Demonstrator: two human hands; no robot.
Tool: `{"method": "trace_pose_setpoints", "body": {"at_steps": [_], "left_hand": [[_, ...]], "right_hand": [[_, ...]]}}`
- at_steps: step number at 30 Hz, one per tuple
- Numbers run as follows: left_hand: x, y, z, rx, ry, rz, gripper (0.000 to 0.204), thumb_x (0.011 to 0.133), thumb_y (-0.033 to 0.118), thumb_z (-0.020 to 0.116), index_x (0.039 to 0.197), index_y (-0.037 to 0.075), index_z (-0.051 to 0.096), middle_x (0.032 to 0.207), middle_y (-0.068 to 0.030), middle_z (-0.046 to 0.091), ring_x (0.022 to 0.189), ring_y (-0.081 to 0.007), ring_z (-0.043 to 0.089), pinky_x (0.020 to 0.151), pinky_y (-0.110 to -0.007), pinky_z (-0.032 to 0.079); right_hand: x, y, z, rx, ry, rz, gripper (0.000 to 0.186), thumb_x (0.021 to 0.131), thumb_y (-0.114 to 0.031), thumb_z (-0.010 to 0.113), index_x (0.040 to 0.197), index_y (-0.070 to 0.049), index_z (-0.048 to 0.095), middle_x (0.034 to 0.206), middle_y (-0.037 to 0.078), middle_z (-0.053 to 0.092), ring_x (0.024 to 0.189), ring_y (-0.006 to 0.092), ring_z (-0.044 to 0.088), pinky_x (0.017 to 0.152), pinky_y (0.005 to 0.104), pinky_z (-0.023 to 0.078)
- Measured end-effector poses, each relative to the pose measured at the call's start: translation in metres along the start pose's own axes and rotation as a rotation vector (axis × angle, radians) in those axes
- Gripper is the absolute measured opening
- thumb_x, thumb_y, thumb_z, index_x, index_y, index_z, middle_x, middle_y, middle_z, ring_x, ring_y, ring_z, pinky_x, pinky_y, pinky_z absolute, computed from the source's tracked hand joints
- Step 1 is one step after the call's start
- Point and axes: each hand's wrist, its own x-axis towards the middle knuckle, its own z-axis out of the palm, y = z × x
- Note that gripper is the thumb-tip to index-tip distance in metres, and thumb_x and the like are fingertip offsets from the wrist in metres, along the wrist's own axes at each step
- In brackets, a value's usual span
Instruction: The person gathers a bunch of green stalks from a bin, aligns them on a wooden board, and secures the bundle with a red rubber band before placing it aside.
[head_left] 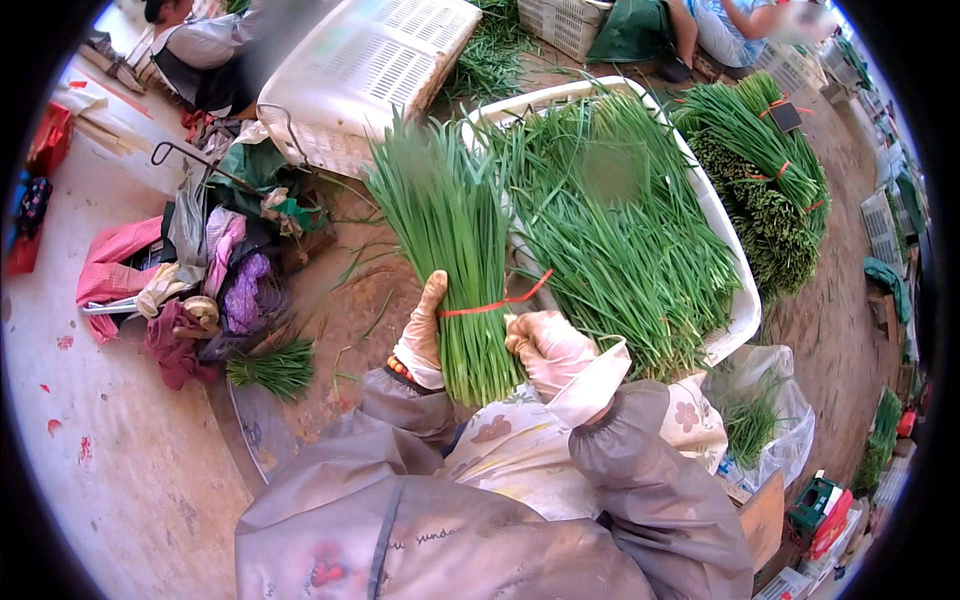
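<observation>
Though thin-bladed, thick green bundle (455, 245)

Floor (130, 440): pale, smudged and red-flecked at left, turns brown and dirt-stained at right; light: bright, whitest toward the upper left

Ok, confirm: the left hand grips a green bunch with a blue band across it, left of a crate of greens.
The band is red, not blue, as the head view shows. The rest stands: left hand gripping the green bunch, left of the crate of greens.
</observation>
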Motion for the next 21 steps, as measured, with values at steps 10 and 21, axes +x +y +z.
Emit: {"method": "trace_pose_setpoints", "body": {"at_steps": [10,21], "left_hand": [[-0.006,0.008,0.019,0.359,0.344,0.332,0.048,0.074,0.017,0.062,0.115,0.006,0.040,0.104,-0.0088,0.053,0.087,-0.0217,0.055,0.073,-0.036,0.048],[-0.050,0.074,0.045,0.935,0.189,0.101,0.069,0.076,0.041,0.056,0.124,-0.003,0.032,0.122,-0.0157,0.042,0.105,-0.0228,0.047,0.088,-0.034,0.037]], "right_hand": [[-0.029,0.034,-0.041,-0.282,-0.279,0.219,0.053,0.074,-0.027,0.060,0.117,-0.002,0.041,0.106,0.020,0.052,0.095,0.0227,0.051,0.084,0.0301,0.039],[-0.001,0.037,-0.023,1.092,-0.205,0.611,0.059,0.069,-0.005,0.061,0.121,-0.007,0.032,0.102,0.009,0.052,0.090,0.0204,0.053,0.081,0.0329,0.044]]}}
